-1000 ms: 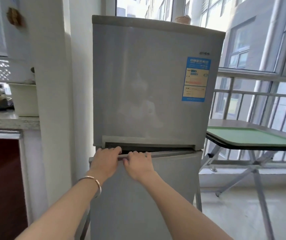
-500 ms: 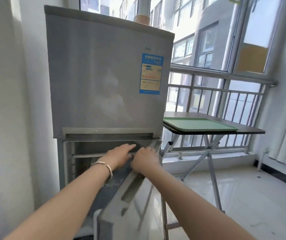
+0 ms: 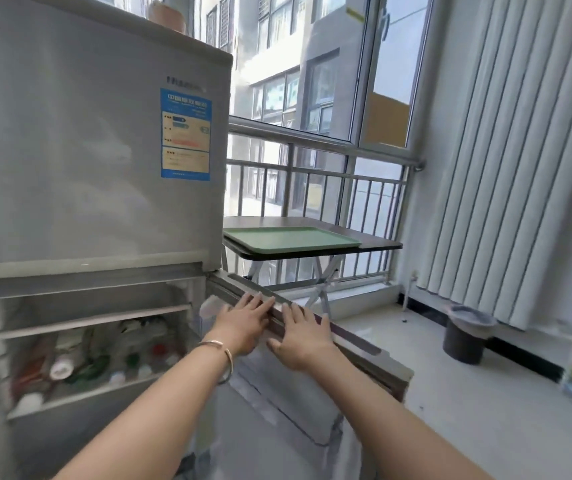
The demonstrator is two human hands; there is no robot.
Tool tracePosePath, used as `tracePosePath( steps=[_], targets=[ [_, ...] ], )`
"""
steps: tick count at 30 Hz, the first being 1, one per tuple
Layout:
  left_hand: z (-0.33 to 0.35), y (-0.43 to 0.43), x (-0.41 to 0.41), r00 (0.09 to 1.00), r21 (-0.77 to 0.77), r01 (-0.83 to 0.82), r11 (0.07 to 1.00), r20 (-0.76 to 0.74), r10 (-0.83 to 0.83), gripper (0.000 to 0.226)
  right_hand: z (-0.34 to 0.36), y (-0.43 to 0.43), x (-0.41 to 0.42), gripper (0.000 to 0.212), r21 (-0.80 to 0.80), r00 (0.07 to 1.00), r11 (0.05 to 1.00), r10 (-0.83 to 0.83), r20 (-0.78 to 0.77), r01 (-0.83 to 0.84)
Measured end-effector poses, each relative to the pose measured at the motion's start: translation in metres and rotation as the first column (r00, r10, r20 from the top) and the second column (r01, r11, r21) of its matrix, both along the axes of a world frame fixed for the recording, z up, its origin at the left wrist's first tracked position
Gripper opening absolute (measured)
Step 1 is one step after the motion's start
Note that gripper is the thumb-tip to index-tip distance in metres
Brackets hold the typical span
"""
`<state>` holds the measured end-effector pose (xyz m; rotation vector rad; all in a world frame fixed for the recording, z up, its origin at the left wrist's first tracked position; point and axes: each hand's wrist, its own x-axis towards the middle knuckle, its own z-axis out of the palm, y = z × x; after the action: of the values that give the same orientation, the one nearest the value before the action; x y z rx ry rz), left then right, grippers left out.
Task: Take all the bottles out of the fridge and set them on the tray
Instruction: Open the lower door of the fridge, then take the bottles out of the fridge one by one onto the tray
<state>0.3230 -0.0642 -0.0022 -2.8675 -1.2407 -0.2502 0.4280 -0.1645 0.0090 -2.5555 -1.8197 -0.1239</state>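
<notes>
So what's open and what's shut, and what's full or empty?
Lower fridge door: swung wide open.
Upper fridge door: shut.
Fridge shelf: full of bottles, blurry, lying on their sides.
Green tray: empty, flat on the folding table.
Left hand: flat on the door's top edge.
Right hand: flat on the door's top edge.
Bin: lined, contents hidden.

Tray (image 3: 291, 239) on table (image 3: 379, 242), right of fridge (image 3: 80, 161)

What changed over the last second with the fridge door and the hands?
The lower fridge door swung from shut to wide open, exposing bottles on the shelf. Left hand and right hand stayed on the door's top edge. The green tray stays empty on its table.
</notes>
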Motion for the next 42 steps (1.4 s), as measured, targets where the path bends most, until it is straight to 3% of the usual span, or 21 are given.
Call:
tracePosePath(
  steps=[6, 13, 17, 19, 26, 32, 42],
  targets=[
    [-0.006, 0.0, 0.04, 0.997, -0.097, -0.033, 0.995, 0.063, 0.04, 0.058, -0.008, -0.001, 0.048, 0.082, 0.031, 1.0, 0.999, -0.027, -0.005, 0.027],
    [-0.005, 0.003, 0.04, 0.995, -0.081, 0.01, 0.997, 0.095, -0.002, 0.06, -0.013, 0.002, 0.054, 0.084, 0.088, 0.998, 0.994, -0.062, -0.014, 0.063],
    [-0.014, 0.011, 0.013, 0.983, 0.003, -0.019, 1.0, 0.181, 0.018, 0.064, -0.014, 0.012, 0.025, 0.069, 0.374, 0.999, 0.928, -0.014, 0.035, 0.0],
    [-0.018, 0.021, -0.013, 0.978, 0.012, -0.067, 0.998, 0.197, 0.063, 0.064, -0.015, 0.026, -0.004, 0.064, 0.428, 0.995, 0.899, 0.08, 0.057, -0.097],
    [-0.031, 0.073, -0.127, 0.963, -0.1, -0.224, 0.969, 0.128, 0.236, 0.065, -0.029, 0.095, -0.115, 0.064, 0.345, 0.952, 0.899, 0.302, -0.044, -0.269],
    [-0.047, 0.108, -0.19, 0.928, -0.177, -0.328, 0.928, 0.12, 0.352, 0.064, -0.045, 0.14, -0.172, 0.071, 0.229, 0.913, 0.911, 0.38, -0.149, -0.342],
    [-0.109, 0.178, -0.185, 0.93, -0.264, -0.344, 0.901, 0.037, 0.366, 0.062, -0.117, 0.239, -0.183, 0.08, 0.001, 0.901, 0.957, 0.274, -0.336, -0.29]
  ],
)
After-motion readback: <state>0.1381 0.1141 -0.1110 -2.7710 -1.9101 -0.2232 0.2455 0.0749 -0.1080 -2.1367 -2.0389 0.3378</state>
